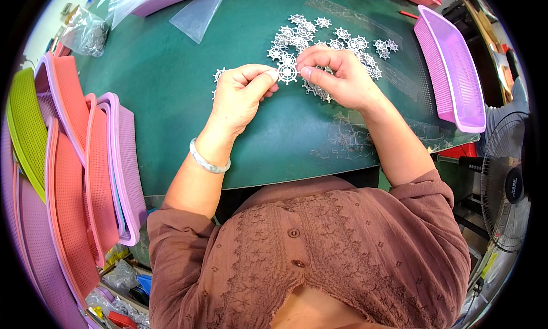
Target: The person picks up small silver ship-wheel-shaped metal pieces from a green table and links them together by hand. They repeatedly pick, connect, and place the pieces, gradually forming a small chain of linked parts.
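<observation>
Between my two hands, just above the green table (pixel 251 152), is a silver metal ship's-wheel charm (pixel 287 72). My left hand (pixel 245 89) pinches its left edge between thumb and fingers; a pale bangle (pixel 209 160) circles that wrist. The thumb and forefinger of my right hand (pixel 337 75) pinch its right edge. Beyond and beneath the right hand spreads a loose pile of similar ship's-wheel charms (pixel 299 35), partly covered by that hand. A few more charms (pixel 219 74) lie left of my left hand, partly hidden by it.
Stacked plastic baskets (pixel 127 163) in purple, salmon and green crowd the left side. A purple basket (pixel 451 72) stands at the right edge, near a fan (pixel 505 183). A clear bag of parts (pixel 91 35) sits far left, and a flat clear bag (pixel 200 12) lies at the back.
</observation>
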A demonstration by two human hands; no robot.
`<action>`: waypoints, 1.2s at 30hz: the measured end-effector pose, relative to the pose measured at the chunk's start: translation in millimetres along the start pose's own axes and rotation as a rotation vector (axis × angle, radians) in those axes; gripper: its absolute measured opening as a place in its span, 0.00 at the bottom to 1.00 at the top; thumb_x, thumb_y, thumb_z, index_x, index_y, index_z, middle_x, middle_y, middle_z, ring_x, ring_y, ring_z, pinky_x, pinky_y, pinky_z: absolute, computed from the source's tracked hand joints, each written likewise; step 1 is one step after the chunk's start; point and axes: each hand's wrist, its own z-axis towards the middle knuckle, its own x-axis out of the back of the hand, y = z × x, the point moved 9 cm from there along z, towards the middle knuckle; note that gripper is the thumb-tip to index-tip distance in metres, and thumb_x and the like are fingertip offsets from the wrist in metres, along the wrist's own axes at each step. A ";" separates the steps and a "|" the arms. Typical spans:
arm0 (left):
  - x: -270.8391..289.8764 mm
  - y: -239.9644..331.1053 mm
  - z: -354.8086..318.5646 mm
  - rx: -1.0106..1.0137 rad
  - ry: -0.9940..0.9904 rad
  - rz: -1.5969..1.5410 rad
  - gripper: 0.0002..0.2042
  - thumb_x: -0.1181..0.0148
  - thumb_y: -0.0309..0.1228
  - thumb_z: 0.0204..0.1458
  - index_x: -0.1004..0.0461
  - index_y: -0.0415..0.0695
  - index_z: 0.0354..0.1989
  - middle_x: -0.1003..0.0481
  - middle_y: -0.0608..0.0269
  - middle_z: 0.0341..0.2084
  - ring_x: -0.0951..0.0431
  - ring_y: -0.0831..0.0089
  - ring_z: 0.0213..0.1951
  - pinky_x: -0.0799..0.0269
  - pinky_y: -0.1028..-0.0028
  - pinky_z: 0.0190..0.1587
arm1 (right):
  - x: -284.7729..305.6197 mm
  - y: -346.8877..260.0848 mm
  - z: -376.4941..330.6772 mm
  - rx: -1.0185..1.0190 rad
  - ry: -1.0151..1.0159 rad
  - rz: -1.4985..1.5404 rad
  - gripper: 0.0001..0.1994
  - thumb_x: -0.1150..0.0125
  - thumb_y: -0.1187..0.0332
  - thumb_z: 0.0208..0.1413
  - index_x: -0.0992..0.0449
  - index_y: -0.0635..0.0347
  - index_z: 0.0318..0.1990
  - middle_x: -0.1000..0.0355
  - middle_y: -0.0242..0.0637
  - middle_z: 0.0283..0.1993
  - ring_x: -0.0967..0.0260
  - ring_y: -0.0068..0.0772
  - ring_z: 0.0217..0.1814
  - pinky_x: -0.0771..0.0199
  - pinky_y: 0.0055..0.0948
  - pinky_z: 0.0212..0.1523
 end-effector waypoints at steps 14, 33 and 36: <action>-1.2 -2.9 1.2 0.011 -0.015 0.029 0.07 0.44 0.30 0.49 0.23 0.41 0.31 0.26 0.69 0.20 0.31 0.84 0.23 0.38 0.84 0.26 | -0.6 8.9 -0.7 -0.070 0.007 0.030 0.06 0.46 0.73 0.51 0.26 0.67 0.32 0.30 0.34 0.35 0.35 0.22 0.38 0.36 0.22 0.42; -9.4 1.2 0.8 0.009 -0.087 -0.134 0.08 0.47 0.25 0.51 0.27 0.36 0.38 0.25 0.62 0.25 0.26 0.78 0.27 0.30 0.80 0.32 | 8.0 -14.5 -1.7 0.235 0.147 -0.131 0.03 0.42 0.74 0.46 0.28 0.64 0.27 0.29 0.36 0.32 0.33 0.32 0.37 0.33 0.28 0.39; -8.6 2.0 2.1 -0.043 -0.098 -0.180 0.11 0.48 0.23 0.51 0.29 0.36 0.43 0.25 0.61 0.28 0.26 0.77 0.29 0.29 0.79 0.33 | 9.7 -23.7 -3.2 0.317 0.180 -0.223 0.02 0.41 0.76 0.44 0.28 0.63 0.27 0.29 0.36 0.32 0.33 0.35 0.38 0.33 0.29 0.40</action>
